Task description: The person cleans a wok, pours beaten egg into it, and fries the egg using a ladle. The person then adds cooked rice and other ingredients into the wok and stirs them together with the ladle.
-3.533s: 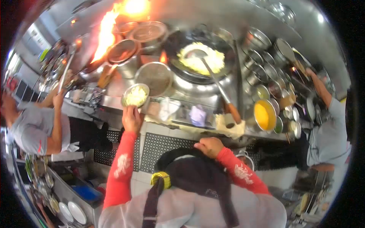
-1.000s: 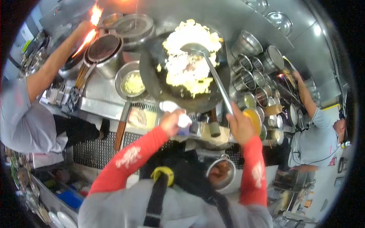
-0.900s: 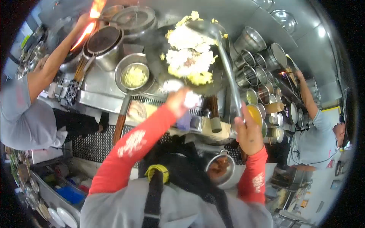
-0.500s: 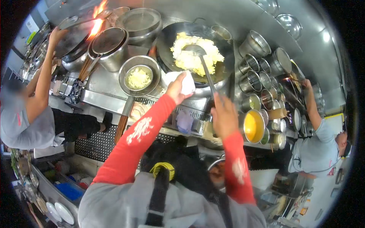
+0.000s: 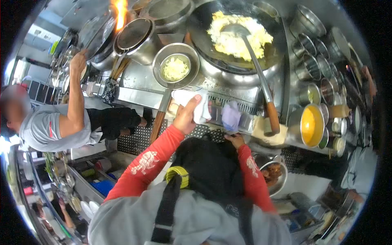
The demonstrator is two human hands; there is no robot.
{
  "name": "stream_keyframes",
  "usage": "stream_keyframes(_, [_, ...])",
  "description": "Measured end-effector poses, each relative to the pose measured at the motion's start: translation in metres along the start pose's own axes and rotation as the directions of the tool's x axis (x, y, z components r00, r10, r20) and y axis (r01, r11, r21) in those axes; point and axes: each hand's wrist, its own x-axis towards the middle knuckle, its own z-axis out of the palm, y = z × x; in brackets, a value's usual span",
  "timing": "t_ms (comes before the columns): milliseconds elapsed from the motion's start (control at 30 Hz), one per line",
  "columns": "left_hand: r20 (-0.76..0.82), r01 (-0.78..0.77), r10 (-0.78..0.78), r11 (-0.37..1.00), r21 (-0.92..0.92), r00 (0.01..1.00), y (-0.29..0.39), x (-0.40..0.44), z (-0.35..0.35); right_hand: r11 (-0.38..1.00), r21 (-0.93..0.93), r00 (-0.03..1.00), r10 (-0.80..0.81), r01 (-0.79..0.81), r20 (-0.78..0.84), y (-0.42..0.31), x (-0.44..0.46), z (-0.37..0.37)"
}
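Note:
My left hand (image 5: 187,116) is closed around a folded white cloth (image 5: 201,107), held over the stove's front edge. My right hand (image 5: 236,140) is low at that edge, below a purple cloth (image 5: 231,116); its fingers look curled, and what they touch is hidden. A wok ladle (image 5: 255,57) stands unheld, its round head in the scrambled egg (image 5: 222,43) and its wooden handle leaning out over the front edge. The egg lies in a large black wok (image 5: 200,30). Left of the wok, a long-handled steel pan (image 5: 156,65) has a strainer with pale yellow shreds (image 5: 176,68) inside.
Steel pots (image 5: 143,51) stand at the back left, near a tall flame (image 5: 119,14). On the right are several steel containers and a bowl of yellow liquid (image 5: 312,125). A co-worker (image 5: 61,122) stands at left. Below right sits a bowl of brown food (image 5: 272,178).
My right hand has let go of the ladle and dropped to the stove's front edge. The ladle stays in the wok. My left hand still holds the cloth. The view has shifted.

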Motion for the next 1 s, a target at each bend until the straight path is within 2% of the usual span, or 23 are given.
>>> stream_keyframes(33, [-0.003, -0.023, 0.024, 0.995, 0.096, 1.000, -0.002, -0.003, -0.002, 0.996, 0.039, 0.981, -0.083, 0.077, 0.175, -0.033, -0.014, 0.007])
stream_keyframes(100, [0.012, -0.063, 0.062, 0.960, 0.272, 0.998, -0.007, -0.008, -0.007, 0.995, -0.023, 0.945, -0.081, 0.093, 0.317, -0.035, -0.016, 0.024])
stream_keyframes(133, [0.081, -0.253, 0.250, 0.804, 0.539, 0.965, -0.010, -0.007, -0.008, 0.993, -0.056, 0.922, -0.075, 0.104, 0.379, -0.035, -0.019, 0.032])
stream_keyframes(167, [0.208, -0.414, 0.400, 0.544, 0.730, 0.893, -0.013, -0.006, -0.008, 0.948, -0.067, 0.926, -0.285, 0.310, 0.248, -0.071, -0.048, 0.033])
stream_keyframes(200, [0.374, -0.528, 0.495, 0.215, 0.822, 0.784, -0.017, -0.003, -0.009, 0.961, -0.020, 0.932, -0.263, 0.277, 0.251, -0.090, -0.063, 0.031])
stream_keyframes(233, [0.553, -0.574, 0.520, -0.140, 0.807, 0.651, -0.023, -0.002, -0.009, 0.970, 0.027, 0.936, -0.241, 0.242, 0.257, -0.102, -0.075, 0.028])
stream_keyframes(267, [0.499, -0.592, 0.593, -0.045, 0.805, 0.633, -0.037, -0.005, -0.006, 0.964, 0.226, 0.953, -0.196, 0.143, 0.231, -0.108, -0.086, 0.027])
stream_keyframes(333, [0.479, -0.547, 0.514, -0.022, 0.837, 0.712, -0.061, -0.002, -0.006, 0.806, 0.592, 0.973, -0.109, -0.033, 0.203, -0.125, -0.104, 0.024])
stream_keyframes(367, [0.466, -0.523, 0.476, -0.016, 0.852, 0.746, -0.072, 0.000, -0.008, 0.715, 0.694, 0.966, -0.116, -0.081, 0.232, -0.138, -0.114, 0.018])
stream_keyframes(400, [0.592, -0.612, 0.476, -0.133, 0.779, 0.650, -0.083, 0.001, -0.012, 0.610, 0.782, 0.957, -0.128, -0.130, 0.259, -0.159, -0.125, 0.011])
stream_keyframes(433, [0.541, -0.562, 0.481, -0.114, 0.819, 0.690, -0.100, 0.002, -0.015, 0.491, 0.853, 0.949, -0.143, -0.179, 0.282, -0.168, -0.129, 0.009])
stream_keyframes(467, [0.531, -0.552, 0.463, -0.102, 0.827, 0.710, -0.113, 0.004, -0.022, 0.511, 0.842, 0.966, -0.082, -0.171, 0.246, -0.163, -0.125, 0.016])
stream_keyframes(500, [0.519, -0.539, 0.444, -0.090, 0.837, 0.731, -0.123, 0.005, -0.025, 0.457, 0.872, 0.974, -0.050, -0.176, 0.223, -0.175, -0.127, 0.024])
stream_keyframes(567, [0.481, -0.564, 0.520, 0.002, 0.826, 0.706, -0.129, 0.013, -0.018, 0.412, 0.907, 0.996, 0.007, -0.085, 0.091, -0.176, -0.125, 0.034])
stream_keyframes(633, [0.423, -0.561, 0.632, 0.023, 0.828, 0.650, -0.123, 0.020, -0.003, 0.631, 0.776, 0.996, 0.057, 0.018, -0.069, -0.171, -0.133, 0.056])
stream_keyframes(667, [0.318, -0.475, 0.620, 0.102, 0.874, 0.718, -0.119, 0.023, 0.006, 0.671, 0.740, 0.996, 0.026, 0.045, -0.084, -0.160, -0.131, 0.063])
stream_keyframes(767, [0.191, -0.561, 0.731, 0.300, 0.772, 0.655, -0.129, 0.033, 0.012, 0.774, 0.622, 0.988, -0.026, 0.114, -0.149, -0.145, -0.124, 0.070])
stream_keyframes(833, [0.218, -0.616, 0.725, 0.343, 0.709, 0.654, -0.117, 0.027, 0.024, 0.847, 0.502, 0.981, -0.102, 0.171, -0.163, -0.153, -0.125, 0.067])
stream_keyframes(867, [0.227, -0.638, 0.728, 0.353, 0.685, 0.647, -0.110, 0.024, 0.030, 0.971, 0.137, 0.980, -0.191, 0.198, -0.060, -0.157, -0.129, 0.059])
stream_keyframes(900, [0.238, -0.663, 0.736, 0.360, 0.656, 0.634, -0.100, 0.021, 0.038, 0.936, -0.251, 0.969, -0.239, 0.247, 0.062, -0.175, -0.144, 0.044])
stream_keyframes(933, [0.176, -0.629, 0.731, 0.407, 0.663, 0.659, -0.084, 0.015, 0.046, 0.743, -0.598, 0.953, -0.237, 0.302, 0.187, -0.199, -0.158, 0.028])
stream_keyframes(967, [0.137, -0.567, 0.634, 0.547, 0.616, 0.761, -0.070, 0.019, 0.041, 0.746, -0.486, 0.874, -0.480, 0.455, 0.081, -0.236, -0.179, 0.014])
stream_keyframes(1000, [0.109, -0.479, 0.513, 0.675, 0.561, 0.851, -0.053, 0.022, 0.029, 0.701, -0.377, 0.740, -0.670, 0.606, -0.056, -0.274, -0.204, 0.001])
